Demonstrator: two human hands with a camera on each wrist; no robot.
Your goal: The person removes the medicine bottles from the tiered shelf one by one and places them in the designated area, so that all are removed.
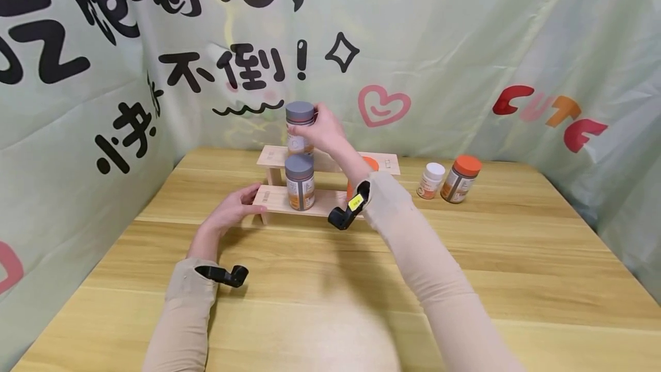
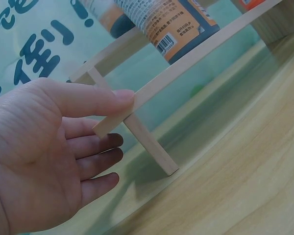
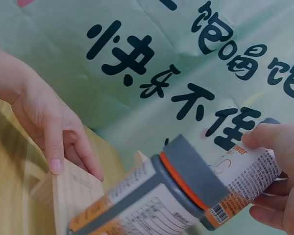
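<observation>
Fingers (image 3: 272,201) of my right hand (image 1: 327,131) are clamped round a grey-capped bottle (image 1: 298,143), upright at the upper tier of the two-tier wooden stand (image 1: 327,202); I cannot tell whether its base touches. My left hand (image 1: 234,205) pinches the lower tier's left end, beside a second grey-capped bottle (image 1: 300,185) standing there. Right of the stand, I see a white-capped bottle (image 1: 431,181) just beside an orange-capped bottle (image 1: 461,181) on the surface (image 1: 289,280).

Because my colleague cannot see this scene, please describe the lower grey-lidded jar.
On the wooden table, find the pale stepped stand. The jar stands upright on its lower shelf, near the end the left hand holds. Unlike the similar jar behind, gripped by the right hand, no hand touches it.
</observation>
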